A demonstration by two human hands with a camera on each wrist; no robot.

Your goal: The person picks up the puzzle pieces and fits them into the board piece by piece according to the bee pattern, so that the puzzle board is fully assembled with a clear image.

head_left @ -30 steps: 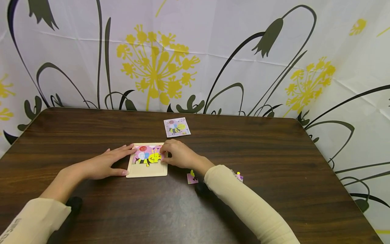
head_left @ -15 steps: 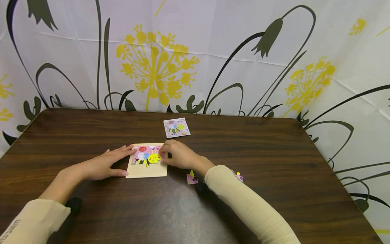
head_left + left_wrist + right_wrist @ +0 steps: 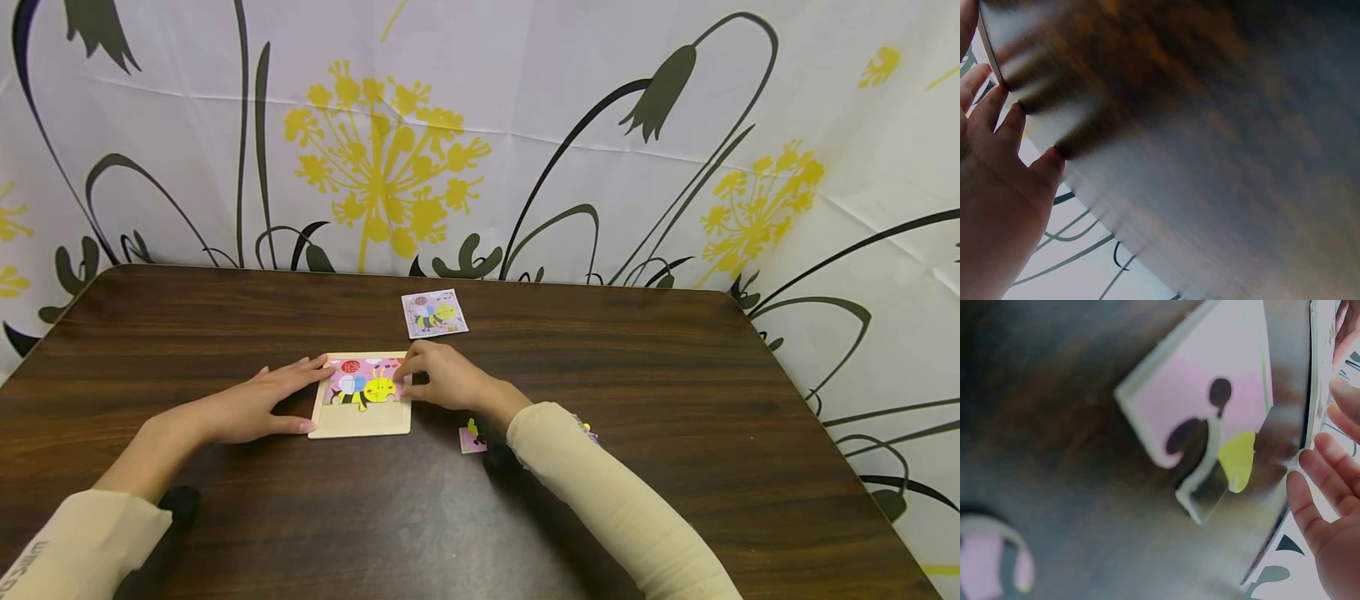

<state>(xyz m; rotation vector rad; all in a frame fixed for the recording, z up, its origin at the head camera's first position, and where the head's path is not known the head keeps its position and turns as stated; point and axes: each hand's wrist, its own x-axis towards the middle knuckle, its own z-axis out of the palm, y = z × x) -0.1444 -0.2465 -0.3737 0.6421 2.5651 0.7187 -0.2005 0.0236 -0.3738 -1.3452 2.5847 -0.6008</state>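
A wooden puzzle tray (image 3: 358, 423) lies on the table, its far half filled with joined bee puzzle pieces (image 3: 367, 385) and its near half bare. My left hand (image 3: 251, 405) spreads along the tray's left side, fingertips at the far corner and thumb at the near one. In the left wrist view, that left hand (image 3: 1007, 181) shows straight fingers. My right hand (image 3: 453, 379) bends over the tray's right edge, index finger and thumb touching the rightmost pieces. The right wrist view shows this right hand (image 3: 1335, 519) with its lower fingers loosely extended; the fingertip contact is partly hidden.
A loose pink puzzle piece (image 3: 470, 441) lies right of the tray, near the right wrist. Another loose piece (image 3: 591, 433) shows partly behind the right sleeve. Beyond the tray lies a printed bee card (image 3: 435, 314). A flowered curtain (image 3: 555, 142) hangs behind the dark table (image 3: 637, 375).
My right hand has shifted very slightly at the tray's right edge, its fingers adjusting a little. The left hand, tray and loose pieces hold their places.
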